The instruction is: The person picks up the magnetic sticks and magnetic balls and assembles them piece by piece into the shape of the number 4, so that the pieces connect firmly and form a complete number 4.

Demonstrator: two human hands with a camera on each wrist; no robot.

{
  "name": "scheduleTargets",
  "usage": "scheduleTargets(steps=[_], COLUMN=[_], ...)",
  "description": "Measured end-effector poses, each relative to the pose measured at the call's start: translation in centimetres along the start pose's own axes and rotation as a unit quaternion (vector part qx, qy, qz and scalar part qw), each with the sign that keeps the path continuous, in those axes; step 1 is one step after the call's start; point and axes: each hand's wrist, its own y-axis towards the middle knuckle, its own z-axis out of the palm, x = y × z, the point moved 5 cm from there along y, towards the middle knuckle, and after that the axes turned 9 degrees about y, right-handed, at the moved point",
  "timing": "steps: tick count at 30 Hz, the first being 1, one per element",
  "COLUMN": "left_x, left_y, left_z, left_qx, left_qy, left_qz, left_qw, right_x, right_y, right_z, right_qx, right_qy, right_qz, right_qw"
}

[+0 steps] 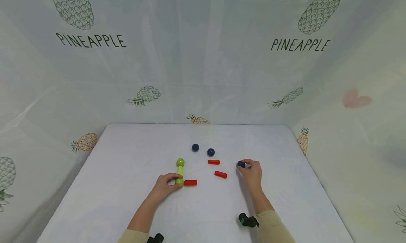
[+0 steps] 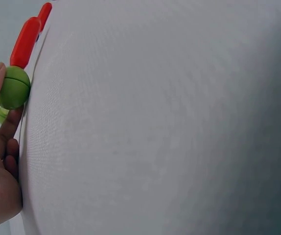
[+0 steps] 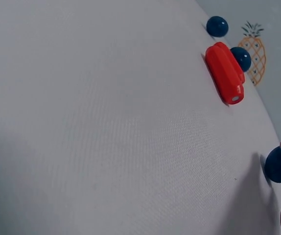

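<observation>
My left hand (image 1: 167, 184) pinches a green ball (image 1: 179, 181) between thumb and fingers. A light green rod (image 1: 180, 170) runs from this ball to a second green ball (image 1: 180, 162) farther back. From its right side a red rod (image 1: 190, 182) sticks out; in the left wrist view the red rod (image 2: 26, 42) meets the green ball (image 2: 16, 88) end-on. On the right, my right hand (image 1: 252, 172) pinches a dark blue ball (image 1: 241, 164) at the table. The right wrist view shows that blue ball (image 3: 280, 165) at the edge, with only fingertips visible.
Two loose red rods (image 1: 214, 162) (image 1: 220, 174) lie between the hands. Behind them are two dark blue balls (image 1: 195, 148) (image 1: 210, 152). The white table (image 1: 136, 141) ends at a hanging pineapple-print cloth (image 1: 203, 70) at the back and sides.
</observation>
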Motion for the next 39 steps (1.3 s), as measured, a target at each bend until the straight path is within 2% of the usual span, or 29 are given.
scheduleTargets(steps=[19,25,30,39], left_x=[0.2,0.2,0.3,0.4], left_y=[0.2,0.3,0.3,0.3], left_z=[0.1,0.0,0.1,0.2], left_qx=[0.005,-0.001,0.0,-0.001], left_qy=[-0.004,-0.002,-0.001,0.0], left_qz=[0.005,0.027,0.013,0.015], left_qw=[1.0,0.9996,0.9999,0.9999], right_x=[-0.2,0.1,0.6,0.7], right_y=[0.4,0.2,-0.3,-0.6], right_z=[0.5,0.6,1.0,1.7], right_qx=[0.007,0.003,0.013,0.017], right_qy=[-0.001,-0.003,0.012,0.019], right_qz=[0.008,0.016,0.03,0.03], right_qw=[0.9999,0.9999,0.9994,0.9992])
